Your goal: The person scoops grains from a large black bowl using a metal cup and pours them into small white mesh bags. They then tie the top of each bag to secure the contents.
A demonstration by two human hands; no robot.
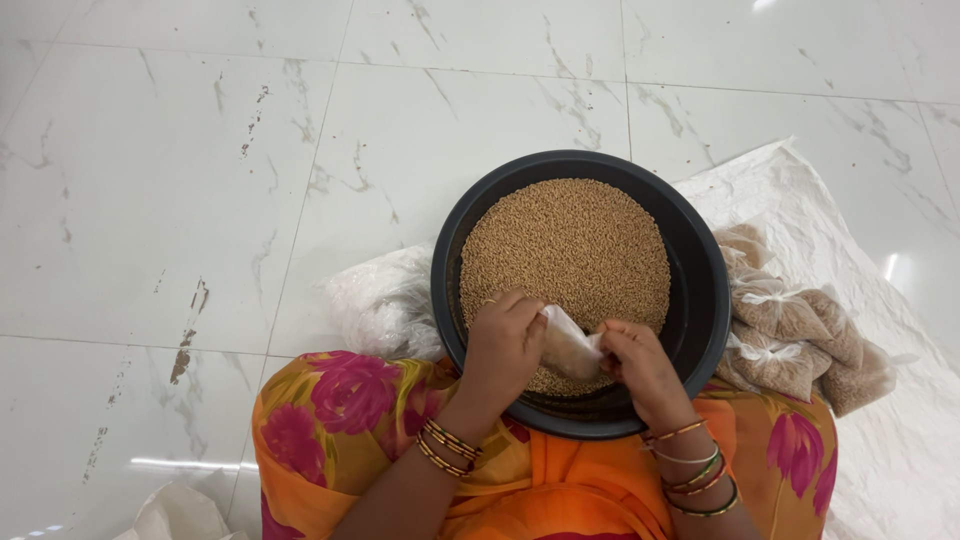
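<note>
A round black basin rests on my lap, filled with brown grain. Over its near rim both hands hold a small clear plastic bag partly filled with grain. My left hand grips the bag's left side with fingers curled. My right hand pinches the bag's right end. Bangles circle both wrists.
Several tied clear bags of grain lie in a pile to the right on a white woven sack. A heap of clear plastic bags lies left of the basin. White marble floor tiles surround me. My orange floral cloth covers my knees.
</note>
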